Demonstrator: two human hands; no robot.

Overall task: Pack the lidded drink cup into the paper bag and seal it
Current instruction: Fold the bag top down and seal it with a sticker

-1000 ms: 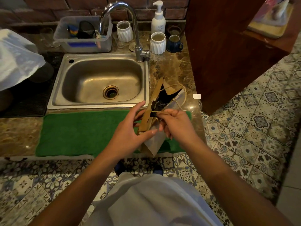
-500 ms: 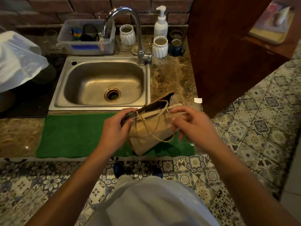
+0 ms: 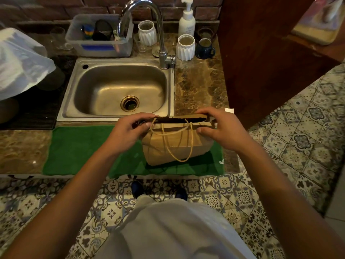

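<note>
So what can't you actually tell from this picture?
- Head view: whether the drink cup is inside the paper bag; only a dark slit shows at its mouth.
- Left hand and right hand cover the bag's top corners, hiding any fold or seal.
- Label on the pump bottle: too small to read.
- Contents of the plastic bin: dim, partly behind the faucet.

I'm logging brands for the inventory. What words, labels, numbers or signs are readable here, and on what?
Nothing reads clearly.
White pump bottle: a small line of grey print, too blurred to read.
Plastic tub: a blue strip on its front, with no text that can be made out.
Paper bag, held at its top by the left hand and right hand: plain brown, no print visible.
</note>
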